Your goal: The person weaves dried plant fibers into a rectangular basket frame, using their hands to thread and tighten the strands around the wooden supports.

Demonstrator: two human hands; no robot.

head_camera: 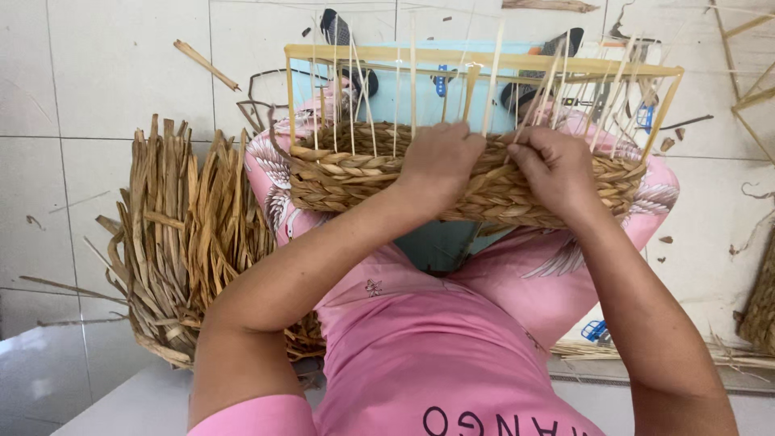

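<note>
Basket of braided straw, half woven, rests on the person's pink-clad lap, with thin upright stakes rising from its wall to a rectangular wooden frame. Both hands sit on the basket's near rim, close together. Left hand is curled over the top braid, pressing it down; right hand is clenched, pinching a strand among the stakes. Weaving this row well likely calls for packing each strand tight against the braid below and keeping the stakes evenly spaced. Bundle of loose dried straw lies on the tiled floor left of the lap.
</note>
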